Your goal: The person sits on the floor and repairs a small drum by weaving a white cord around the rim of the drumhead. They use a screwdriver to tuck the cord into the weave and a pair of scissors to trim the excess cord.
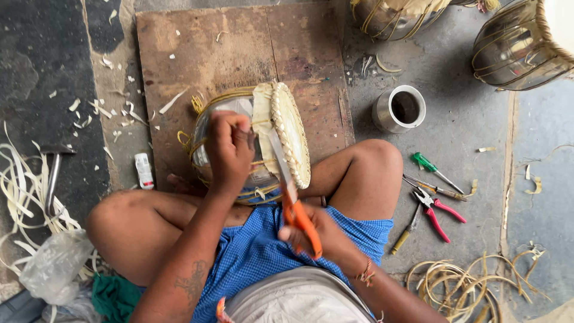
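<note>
Sitting on grey floor (466, 137) by wooden board (239, 54) (shavings around): left hand (230, 149) clasps pot (251, 143), right hand (317, 236) grips orange-handled knife (293, 203)

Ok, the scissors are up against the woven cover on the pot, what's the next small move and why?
Probably close the scissors for a short snip. The right hand has the blades raised against the pale woven cover, near a loose strip end, while the left hand steadies the metal pot. I cannot tell exactly which strip sits between the blades, so keep it small.
</note>
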